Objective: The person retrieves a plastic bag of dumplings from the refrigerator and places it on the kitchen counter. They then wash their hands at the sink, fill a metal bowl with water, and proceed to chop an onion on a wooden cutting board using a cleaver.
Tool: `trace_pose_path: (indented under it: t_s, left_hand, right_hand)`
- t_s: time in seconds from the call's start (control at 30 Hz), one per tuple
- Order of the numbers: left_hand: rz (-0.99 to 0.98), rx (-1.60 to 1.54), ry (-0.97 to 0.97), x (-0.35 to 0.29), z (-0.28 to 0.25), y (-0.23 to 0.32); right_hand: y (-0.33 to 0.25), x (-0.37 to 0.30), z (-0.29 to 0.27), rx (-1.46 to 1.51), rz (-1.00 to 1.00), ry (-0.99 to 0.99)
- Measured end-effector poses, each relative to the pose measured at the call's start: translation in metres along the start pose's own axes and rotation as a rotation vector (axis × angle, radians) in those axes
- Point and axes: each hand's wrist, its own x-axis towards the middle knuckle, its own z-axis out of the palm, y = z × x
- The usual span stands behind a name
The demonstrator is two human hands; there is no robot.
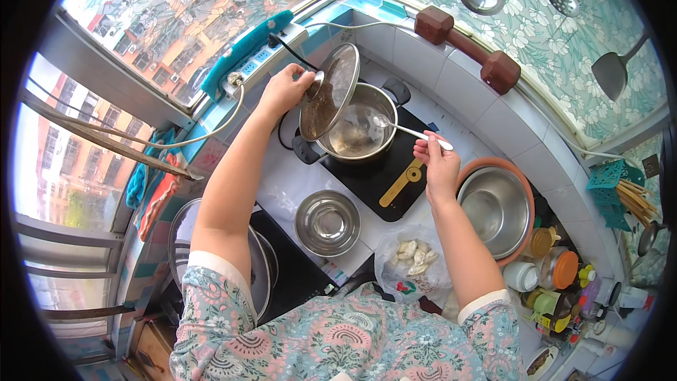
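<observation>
My left hand (288, 89) grips the knob of a glass pot lid (337, 83), which is tilted up over the left side of a steel pot (390, 142). In my right hand (441, 167) is a spoon (415, 132) with a white handle; its bowl reaches over the pot's right rim. Cloudy liquid (356, 130) shows inside the pot, though steam or glare blurs its surface. Under the pot lies a black induction cooker (402, 194) with a gold panel. Below my right wrist, a clear plastic bag (395, 279) holds several pale, lumpy pieces (416, 255).
A small steel bowl (327, 223) stands near the cooker's left front. To the right, a large steel basin (495, 212) rests inside an orange-brown one. Jars (557, 268) crowd the right corner. A dumbbell (469, 49) lies on the back ledge; a power strip (257, 63) lies along the window.
</observation>
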Motion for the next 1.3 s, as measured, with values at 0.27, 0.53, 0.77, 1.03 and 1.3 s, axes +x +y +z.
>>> trace_pose_path:
  t_s: [0.27,0.53,0.77,1.03,1.3]
  left_hand:
    - [0.035,0.049,0.058,-0.004,-0.001,-0.017]
    - [0.137,0.188,0.091,-0.006,0.010,-0.010]
    - [0.301,0.453,-0.003,-0.012,0.053,0.012]
    - [0.336,0.573,-0.071,-0.010,0.103,0.018]
    - [0.301,0.712,-0.182,-0.008,0.103,0.023]
  right_hand:
    - [0.014,0.005,0.027,-0.640,-0.576,-0.282]
    - [0.010,0.002,0.011,-0.153,-0.190,-0.117]
    - [-0.019,-0.027,-0.050,0.238,0.014,0.184]
    - [-0.042,-0.069,-0.102,0.276,0.064,0.299]
    - [-0.041,-0.095,-0.129,0.276,0.077,0.290]
